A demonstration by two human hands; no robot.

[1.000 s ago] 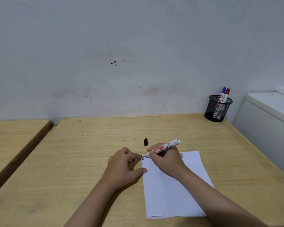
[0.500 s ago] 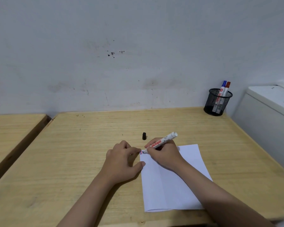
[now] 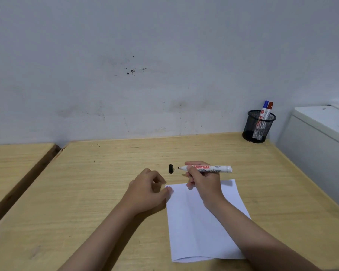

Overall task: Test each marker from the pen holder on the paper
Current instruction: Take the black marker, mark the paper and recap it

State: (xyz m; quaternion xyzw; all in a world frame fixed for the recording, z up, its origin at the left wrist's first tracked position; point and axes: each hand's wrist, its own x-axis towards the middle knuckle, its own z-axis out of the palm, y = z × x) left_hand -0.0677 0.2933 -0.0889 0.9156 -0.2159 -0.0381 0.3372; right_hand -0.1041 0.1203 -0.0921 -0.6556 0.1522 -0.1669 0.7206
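The right hand [image 3: 203, 179] pinches an open marker [image 3: 207, 168] with a black tip, held flat above the far edge of the paper [image 3: 200, 227]. Its black cap [image 3: 170, 168] lies on the worktop [image 3: 86, 192] just past that edge. The left hand [image 3: 148, 189] is loosely curled, holding nothing, at the paper's far left corner — small blue marks show there. I think this test is nearly over. Two capped markers [image 3: 266, 109] wait in the pen holder [image 3: 258, 127] at the far right corner — any other colours are too tiny to tell.

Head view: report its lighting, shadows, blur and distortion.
Head view: soft, even light with no glare; a faint shadow lies under the left hand; the marker print in the right hand is slightly smeared; wide-angle distortion makes the table edges splay.
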